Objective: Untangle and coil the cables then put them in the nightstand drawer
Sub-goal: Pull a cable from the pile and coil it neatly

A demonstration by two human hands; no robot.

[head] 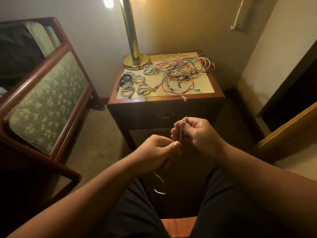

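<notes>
Two hands: both work one white cable (181, 133), held low in front of the nightstand (137, 107).
Right hand (195, 134): fingers curled round a short folded loop of the cable. The loop's top pokes out above them, likely the core of a new coil.
Left hand (157, 149): thumb and fingers pinch the same cable just below, probably feeding slack. The loose tail hangs beneath this hand.
Coiled cables (135, 83): several small bundles, white and one black, on the left of the worktop (205, 86) near the lamp base (136, 61). They sit apart from the tangle, presumably as finished work.
Tangled pile (183, 69): white, orange and black leads on the right half. One end hangs over the front edge.
Drawer (165, 116): closed, so stowing looks not yet begun.
Stage: mid-task, coiling one lead.
</notes>
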